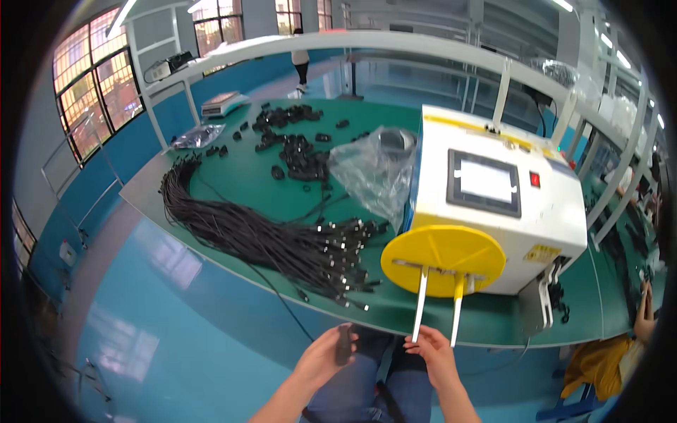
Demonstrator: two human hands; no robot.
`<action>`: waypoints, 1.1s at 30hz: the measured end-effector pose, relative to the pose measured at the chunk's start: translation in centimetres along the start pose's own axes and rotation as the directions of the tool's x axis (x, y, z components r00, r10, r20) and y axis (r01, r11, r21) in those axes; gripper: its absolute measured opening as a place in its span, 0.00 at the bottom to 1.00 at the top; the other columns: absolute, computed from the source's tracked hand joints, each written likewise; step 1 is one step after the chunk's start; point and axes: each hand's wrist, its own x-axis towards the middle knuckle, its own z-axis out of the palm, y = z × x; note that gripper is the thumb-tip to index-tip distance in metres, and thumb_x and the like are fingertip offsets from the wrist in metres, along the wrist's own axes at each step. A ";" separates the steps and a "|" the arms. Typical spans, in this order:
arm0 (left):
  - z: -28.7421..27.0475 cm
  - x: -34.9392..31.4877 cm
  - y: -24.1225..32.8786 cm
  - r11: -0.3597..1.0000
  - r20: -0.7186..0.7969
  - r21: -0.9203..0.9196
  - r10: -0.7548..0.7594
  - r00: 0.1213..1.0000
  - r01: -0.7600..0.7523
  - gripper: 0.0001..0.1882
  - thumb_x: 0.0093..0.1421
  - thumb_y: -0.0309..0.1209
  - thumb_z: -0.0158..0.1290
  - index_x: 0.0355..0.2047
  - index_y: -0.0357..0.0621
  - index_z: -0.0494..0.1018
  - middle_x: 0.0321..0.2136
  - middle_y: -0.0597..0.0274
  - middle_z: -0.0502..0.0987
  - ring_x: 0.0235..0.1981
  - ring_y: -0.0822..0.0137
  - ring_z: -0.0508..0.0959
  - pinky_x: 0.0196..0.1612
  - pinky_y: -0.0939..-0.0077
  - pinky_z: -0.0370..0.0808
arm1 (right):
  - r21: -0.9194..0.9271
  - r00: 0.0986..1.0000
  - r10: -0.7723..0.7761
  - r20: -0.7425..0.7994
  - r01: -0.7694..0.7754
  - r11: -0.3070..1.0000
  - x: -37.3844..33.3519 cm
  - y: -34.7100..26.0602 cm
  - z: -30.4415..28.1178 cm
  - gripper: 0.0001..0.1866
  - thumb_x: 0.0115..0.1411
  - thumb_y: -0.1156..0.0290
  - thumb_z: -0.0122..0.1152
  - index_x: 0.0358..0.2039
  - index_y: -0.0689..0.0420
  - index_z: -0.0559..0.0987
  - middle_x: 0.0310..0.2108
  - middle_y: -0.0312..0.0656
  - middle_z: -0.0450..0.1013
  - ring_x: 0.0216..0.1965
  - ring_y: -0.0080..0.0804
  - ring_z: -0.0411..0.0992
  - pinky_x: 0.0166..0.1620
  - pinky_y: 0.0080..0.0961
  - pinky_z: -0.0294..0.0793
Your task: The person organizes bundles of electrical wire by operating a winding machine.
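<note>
My left hand (326, 356) is closed around a black elongated piece (343, 344) in front of the table edge; its exact kind is unclear. A thin black cable (283, 302) runs from the bundle down toward this hand. At the lower tip of a white prong (421, 303), the fingers of my right hand (435, 354) are pinched together. That prong and a second one (456, 321) stick out from a yellow disc (443, 254) on the front of a white machine (497, 204). Whether a cable end is also between my right fingers cannot be made out.
A thick bundle of black cables (240, 229) with metal-tipped ends covers the table's left side. Behind it lie black coiled pieces (300, 151) and a clear plastic bag (374, 173). A scale (224, 103) stands far left. Another person's arm (644, 314) shows at right.
</note>
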 end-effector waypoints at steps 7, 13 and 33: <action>1.1 12.4 15.8 0.948 0.147 -0.095 0.316 0.937 -0.305 0.13 0.65 0.39 0.43 0.42 0.44 0.65 0.38 0.60 0.71 0.37 0.69 0.72 0.34 0.71 0.75 | -0.028 0.999 -0.008 -0.034 0.007 1.000 2.1 -0.1 -1.5 0.16 0.59 0.76 0.52 0.47 0.67 0.69 0.35 0.51 0.74 0.33 0.37 0.76 0.33 0.25 0.78; 0.4 21.5 24.4 0.377 -0.238 0.869 0.887 0.397 -0.321 0.24 0.58 0.41 0.50 0.48 0.34 0.66 0.46 0.45 0.71 0.46 0.52 0.73 0.45 0.65 0.71 | -0.030 1.000 0.007 0.019 -0.006 1.000 2.8 0.1 -1.3 0.17 0.59 0.75 0.52 0.48 0.68 0.68 0.35 0.52 0.73 0.31 0.38 0.76 0.30 0.26 0.78; -5.1 9.5 12.9 -0.509 0.588 0.804 0.599 0.544 -0.308 0.10 0.52 0.22 0.52 0.37 0.39 0.74 0.32 0.58 0.75 0.38 0.57 0.73 0.41 0.66 0.70 | -0.030 0.999 -0.043 -0.024 0.042 0.999 2.7 0.4 -1.3 0.14 0.59 0.76 0.50 0.46 0.67 0.70 0.32 0.49 0.73 0.28 0.34 0.75 0.28 0.22 0.77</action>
